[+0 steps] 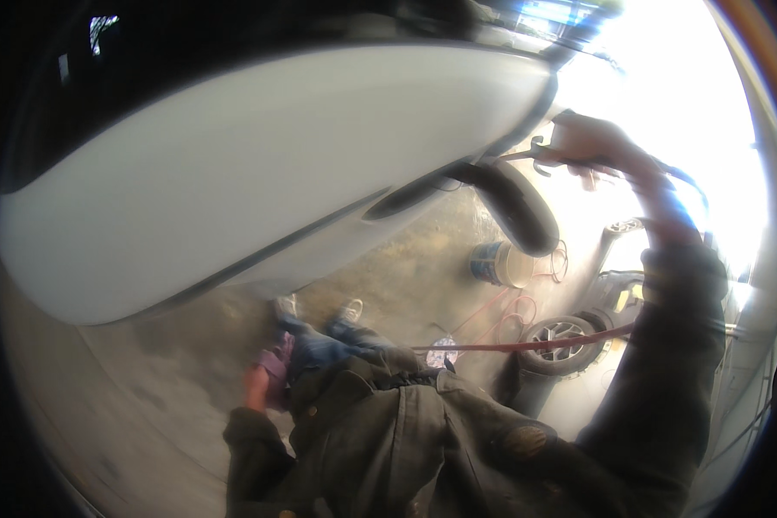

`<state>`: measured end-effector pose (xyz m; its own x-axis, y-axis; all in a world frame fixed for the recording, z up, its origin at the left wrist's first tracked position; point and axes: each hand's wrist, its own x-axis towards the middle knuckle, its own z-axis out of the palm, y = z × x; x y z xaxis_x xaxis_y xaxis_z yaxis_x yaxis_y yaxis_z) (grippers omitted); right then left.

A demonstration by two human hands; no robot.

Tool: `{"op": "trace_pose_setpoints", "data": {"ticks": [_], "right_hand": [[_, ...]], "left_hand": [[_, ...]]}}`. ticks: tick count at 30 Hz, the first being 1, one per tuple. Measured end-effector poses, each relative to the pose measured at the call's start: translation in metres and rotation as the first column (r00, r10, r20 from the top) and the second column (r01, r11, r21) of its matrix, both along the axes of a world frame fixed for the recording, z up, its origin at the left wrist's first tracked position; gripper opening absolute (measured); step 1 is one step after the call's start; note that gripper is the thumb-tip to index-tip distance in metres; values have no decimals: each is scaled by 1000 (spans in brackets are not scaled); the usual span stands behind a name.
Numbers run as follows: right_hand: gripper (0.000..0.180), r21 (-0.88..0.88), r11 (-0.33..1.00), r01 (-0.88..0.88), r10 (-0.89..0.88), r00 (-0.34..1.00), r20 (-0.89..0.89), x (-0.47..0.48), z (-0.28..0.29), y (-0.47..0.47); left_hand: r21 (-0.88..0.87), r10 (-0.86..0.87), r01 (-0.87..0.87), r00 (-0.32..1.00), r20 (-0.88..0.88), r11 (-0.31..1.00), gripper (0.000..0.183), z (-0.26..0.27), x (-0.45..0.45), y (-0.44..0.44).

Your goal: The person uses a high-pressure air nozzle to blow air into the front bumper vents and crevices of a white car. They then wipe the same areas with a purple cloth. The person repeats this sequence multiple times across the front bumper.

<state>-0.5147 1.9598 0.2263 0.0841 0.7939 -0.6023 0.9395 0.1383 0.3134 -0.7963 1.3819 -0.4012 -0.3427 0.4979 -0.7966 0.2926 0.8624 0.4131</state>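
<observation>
My right hand (592,146) is raised at the upper right, closed around a dark hand tool (540,155) with a hook-like part and a thin tip; it looks like an air or spray gun, but glare and blur hide its details. The tip points left, near the edge of a car's large white body panel (285,155) and above its dark side mirror (524,213). Low beside my left leg, my left hand (256,387) grips a purple-pink cloth (277,369). A dark line trails from the tool along my right forearm.
A red hose (492,348) crosses at my right side, with more hose coiled on the concrete floor (213,349). A bucket (502,264) stands below the mirror. Wheels with tyres (557,346) are at the right. Strong light floods the upper right.
</observation>
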Motion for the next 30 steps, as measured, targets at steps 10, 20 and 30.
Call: {"op": "trace_pose_setpoints", "data": {"ticks": [10,20,30], "right_hand": [[32,58,990,127,-129,991,38,80,62,-94],[33,123,954,275,-249,949,-192,176,62,-228],[25,478,813,332,3,819,-574,196,-155,-341]], "left_hand": [[80,-131,150,970,-204,986,46,-106,-23,-3],[0,-253,254,964,-78,967,43,121,-29,104],[-2,-246,247,962,-116,969,42,73,-32,77]]}}
